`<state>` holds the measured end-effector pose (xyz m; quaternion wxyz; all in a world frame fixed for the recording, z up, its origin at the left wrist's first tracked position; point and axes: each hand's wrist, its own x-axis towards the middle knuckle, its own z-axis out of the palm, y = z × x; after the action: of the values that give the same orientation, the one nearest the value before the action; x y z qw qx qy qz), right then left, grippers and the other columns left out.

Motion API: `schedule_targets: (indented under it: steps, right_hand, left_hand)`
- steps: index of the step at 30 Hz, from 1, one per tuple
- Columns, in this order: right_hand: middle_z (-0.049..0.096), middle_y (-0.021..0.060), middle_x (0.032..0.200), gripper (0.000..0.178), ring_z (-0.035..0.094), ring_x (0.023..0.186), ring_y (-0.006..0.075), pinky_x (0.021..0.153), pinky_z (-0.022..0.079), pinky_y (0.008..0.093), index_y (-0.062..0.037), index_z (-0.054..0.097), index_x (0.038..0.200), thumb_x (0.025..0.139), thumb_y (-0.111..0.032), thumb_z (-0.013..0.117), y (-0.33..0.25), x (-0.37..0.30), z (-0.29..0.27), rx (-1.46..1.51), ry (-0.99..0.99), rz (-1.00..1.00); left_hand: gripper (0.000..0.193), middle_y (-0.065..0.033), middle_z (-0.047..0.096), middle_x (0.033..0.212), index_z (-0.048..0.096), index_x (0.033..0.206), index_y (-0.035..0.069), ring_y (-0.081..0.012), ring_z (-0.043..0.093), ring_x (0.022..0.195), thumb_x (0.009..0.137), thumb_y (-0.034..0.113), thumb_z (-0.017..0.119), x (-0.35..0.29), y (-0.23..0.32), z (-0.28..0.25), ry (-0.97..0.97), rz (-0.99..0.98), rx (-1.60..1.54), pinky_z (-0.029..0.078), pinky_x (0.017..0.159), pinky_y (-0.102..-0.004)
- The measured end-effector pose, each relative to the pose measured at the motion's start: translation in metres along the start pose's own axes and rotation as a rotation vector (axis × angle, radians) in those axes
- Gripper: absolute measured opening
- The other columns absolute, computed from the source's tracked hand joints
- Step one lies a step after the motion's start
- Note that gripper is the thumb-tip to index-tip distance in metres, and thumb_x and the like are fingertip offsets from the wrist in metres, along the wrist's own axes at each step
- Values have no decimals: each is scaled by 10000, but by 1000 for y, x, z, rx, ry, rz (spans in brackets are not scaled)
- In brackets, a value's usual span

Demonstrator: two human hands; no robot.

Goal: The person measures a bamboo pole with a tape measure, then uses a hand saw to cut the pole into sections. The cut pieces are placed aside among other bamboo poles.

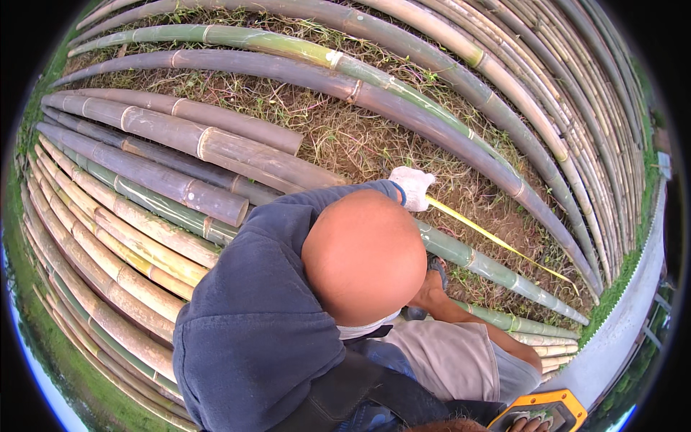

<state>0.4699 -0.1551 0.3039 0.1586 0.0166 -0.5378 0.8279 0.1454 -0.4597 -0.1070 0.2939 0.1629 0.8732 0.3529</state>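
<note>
Yellow flat measuring tape runs diagonally over brown, weedy soil, btwn a long purple-grey bamboo pole and a straighter green bamboo pole. 1 end is at a co-worker's white-gloved hand, apparently closed on it, exact grip unclear; far end lies near the green pole's R tip, apart from it. Wearer's L hand: out of view. Wearer's R hand: can't tell for sure; some fingertips show at lower edge by an orange-rimmed dark panel, owner & grip unclear. Step in hand, prob.: laying tape out alongside the green pole. Next move prob. calls for tape straight, taut & closer to that pole, w/ 1 end held at its tip.
</note>
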Motion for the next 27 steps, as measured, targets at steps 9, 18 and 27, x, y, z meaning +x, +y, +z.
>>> schedule_targets:
  steps: [9, 18, 27]
  right_hand:
    - [629, 61, 964, 361, 558, 678, 144, 604, 462, 319, -20, 609, 1208, 868, -31, 730, -28, -34, 1, 110, 25, -373]
    - [597, 23, 901, 205, 570, 799, 172, 799, 462, 340, -81, 667, 1103, 1035, -266, 723, -27, -52, -54, -151, 291, -190]
    - [593, 60, 902, 180, 566, 760, 202, 703, 465, 363, -45, 623, 1104, 1020, -200, 659, 24, 5, -87, -32, 282, -186]
  left_hand:
    - [926, -240, 627, 1386, 377, 1675, 166, -429, 692, 1211, 847, 280, 774, -9, -6, -7, -106, -9, 98, 574, 998, -538]
    - [1069, -194, 582, 1453, 298, 1714, 223, -395, 704, 1234, 812, 171, 870, -27, -17, -13, -47, -101, 167, 617, 945, -514]
    - [921, -266, 599, 1386, 452, 1641, 129, -447, 647, 1263, 834, 361, 832, -31, -42, -19, -60, 21, 155, 535, 1042, -550]
